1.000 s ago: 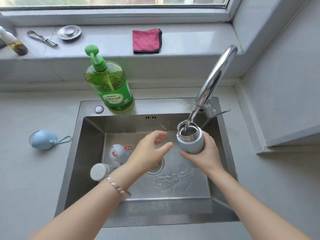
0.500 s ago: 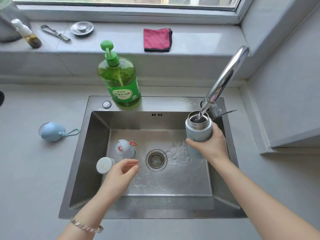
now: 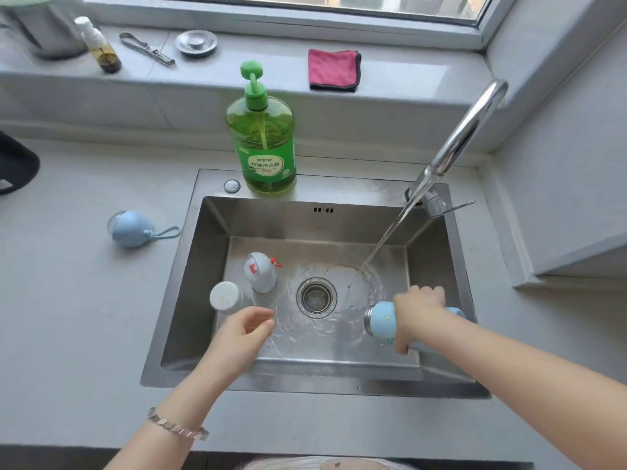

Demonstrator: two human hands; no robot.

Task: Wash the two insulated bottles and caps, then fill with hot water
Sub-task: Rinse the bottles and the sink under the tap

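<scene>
Fingers [image 3: 425,294], right hand [image 3: 418,317], grip bottle [image 3: 381,321] horizontal; mouth seemingly leftward.

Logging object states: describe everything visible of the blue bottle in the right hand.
The blue bottle is light blue with a steel neck and no cap. The right hand grips its middle, holding it tipped on its side over the sink's right part, mouth toward the drain. A small mark shows near the neck. Water from the tap lands beyond it, not in it.

We've got a green soap bottle [image 3: 261,144] upright on the sink rim [image 3: 339,184]; up on the windowsill [image 3: 407,74], a pink cloth [image 3: 334,70], metal plug [image 3: 196,43] and small spray bottle [image 3: 100,45].
</scene>
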